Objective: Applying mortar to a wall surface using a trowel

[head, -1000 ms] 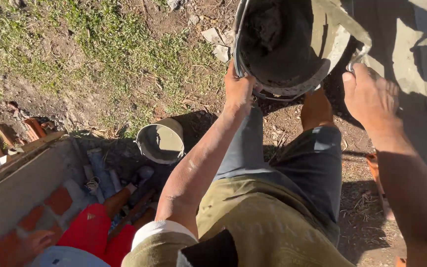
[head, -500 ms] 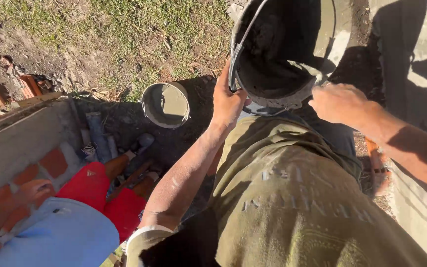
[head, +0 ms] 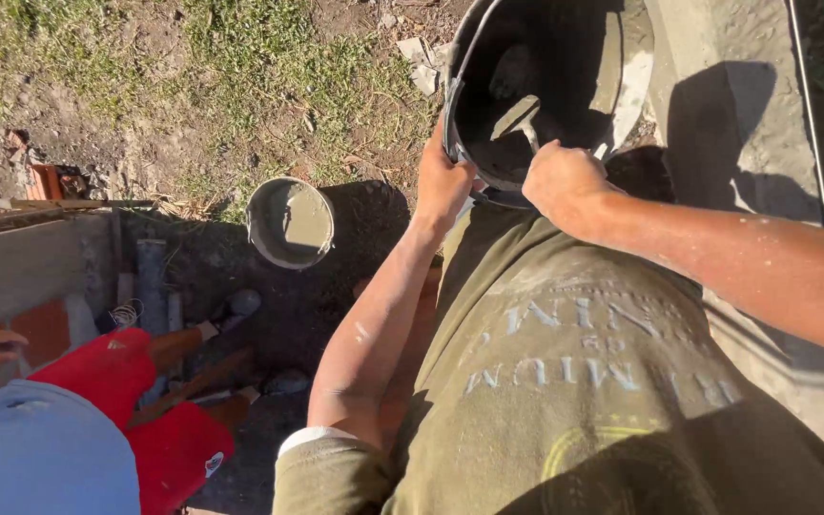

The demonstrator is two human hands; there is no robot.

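Right now the left hand is clamped on the near rim of a big dark bucket, fingers wrapped over the edge at the left side. Right hand sits just beside it on the same rim, closed as a fist over the edge; what exactly it pinches is hidden, probably the rim or the wire handle that runs up the bucket's left side. Bucket is held up in front of the torso, tilted toward the camera, mouth open. Inside, beyond both hands, a trowel lies in grey mortar smeared over the walls.

Handling guess: heavy with wet mix, stiff shell, rim likely gritty and slick, so two hands on the rim or one on the wire handle looks safest; contents could slop if tipped further.

Below and left of the left hand, a smaller bucket with grey mix stands on dirt. Further left and down, another person in a red shirt and blue cap crouches near a brick wall. Grass beyond.
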